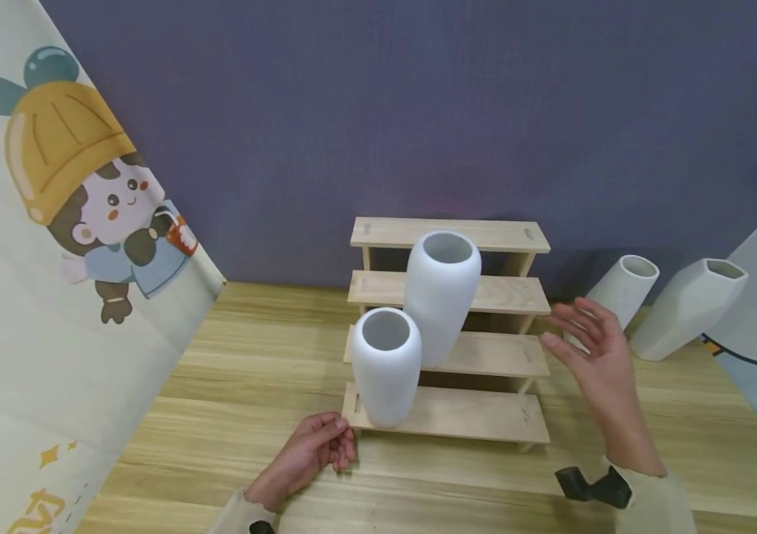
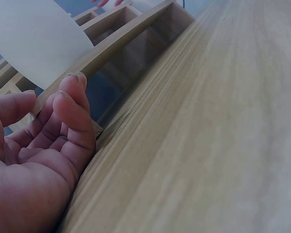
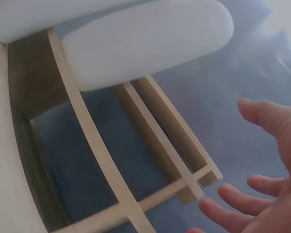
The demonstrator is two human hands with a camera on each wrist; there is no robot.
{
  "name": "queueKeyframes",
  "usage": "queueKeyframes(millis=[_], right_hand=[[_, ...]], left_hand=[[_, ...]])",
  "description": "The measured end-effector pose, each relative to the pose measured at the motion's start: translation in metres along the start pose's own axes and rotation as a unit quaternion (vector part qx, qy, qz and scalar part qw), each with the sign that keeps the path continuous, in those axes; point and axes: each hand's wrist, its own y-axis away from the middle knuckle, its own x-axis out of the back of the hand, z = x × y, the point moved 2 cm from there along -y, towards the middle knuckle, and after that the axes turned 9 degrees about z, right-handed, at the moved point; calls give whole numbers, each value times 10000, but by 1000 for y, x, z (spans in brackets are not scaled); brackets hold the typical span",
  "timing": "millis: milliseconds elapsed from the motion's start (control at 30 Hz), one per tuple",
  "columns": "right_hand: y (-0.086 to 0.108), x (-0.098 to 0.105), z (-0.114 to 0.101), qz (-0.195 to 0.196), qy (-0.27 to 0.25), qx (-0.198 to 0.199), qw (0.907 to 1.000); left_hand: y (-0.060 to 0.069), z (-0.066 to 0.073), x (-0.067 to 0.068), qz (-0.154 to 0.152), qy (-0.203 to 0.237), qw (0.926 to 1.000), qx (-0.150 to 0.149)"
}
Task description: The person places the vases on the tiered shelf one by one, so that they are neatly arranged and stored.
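Observation:
A stepped wooden display stand [image 1: 485, 415] rises toward the back wall. The shorter white vase [image 1: 387, 378] stands upright at the left of its lowest step. Behind it, a taller white vase [image 1: 441, 297] stands on the second step up. My left hand [image 1: 318, 446] grips the left end of the lowest step, its thumb [image 2: 19, 104] at the board's edge and fingers curled beside it. To the right of the stand my right hand [image 1: 597, 363] is raised with fingers spread, holding nothing; in the right wrist view its fingers [image 3: 240, 199] are apart from the steps.
A slim white vase [image 1: 626, 289] stands on the table at the right, partly behind my right hand. Beside it is a faceted white vase [image 1: 689, 311]. A dark wall [image 1: 285, 148] closes off the back, and a printed cartoon panel [image 1: 31, 297] borders the left.

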Motion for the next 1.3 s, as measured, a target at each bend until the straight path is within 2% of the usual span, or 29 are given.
queueKeyframes(millis=[233,433,600,667,900,1200,1300], right_hand=[[-7,15,0,595,152,-234,9978],[-13,25,1,1029,568,-495,9918],[-18,33,4,1340,600,-755,9863],[-20,36,5,1491,685,-860,9827],[-27,49,7,1916,1705,-1100,9603],[-30,64,11,2319,1446,-1005,9567],[-31,67,14,2295,1970,-1029,9476]], left_hand=[[0,0,-1,-21,14,10000,-13],[1,0,-1,-21,20,10000,-8],[1,0,-1,-44,32,10000,-21],[1,0,-1,-51,31,10000,-19],[1,1,0,-49,9,10000,-34],[1,0,0,-68,12,10000,-63],[1,0,0,-69,-1,10000,-72]])
